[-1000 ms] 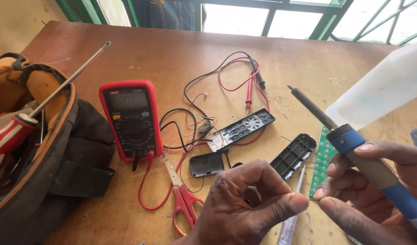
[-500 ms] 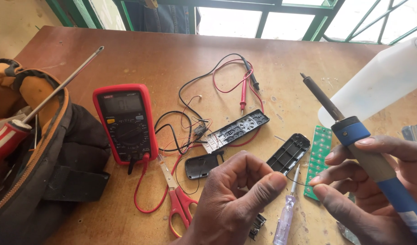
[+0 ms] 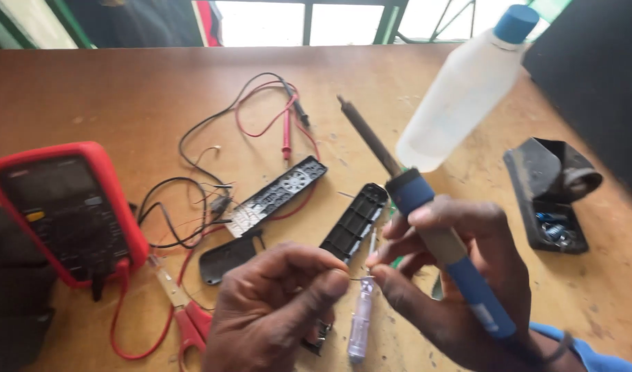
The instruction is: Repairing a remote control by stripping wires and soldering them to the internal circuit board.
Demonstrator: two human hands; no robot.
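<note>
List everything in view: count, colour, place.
multimeter: 1, red and black, left on table
probe leads: 2, red and black, centre back
scissors: 1, red handles, front left
remote front: 1, black, centre
remote back cover: 1, black, right of remote front
small black cover: 1, black, front of remote front
tester screwdriver: 1, clear purple, front centre
bottle: 1, translucent white, blue cap, back right
black tray: 1, holds small parts, right
bag: 1, dark, left edge
table: 1, brown wood
soldering iron: 1, blue grip, in right hand
thin wire: 1, pinched between both hands
left hand: front centre
right hand: front right
</note>
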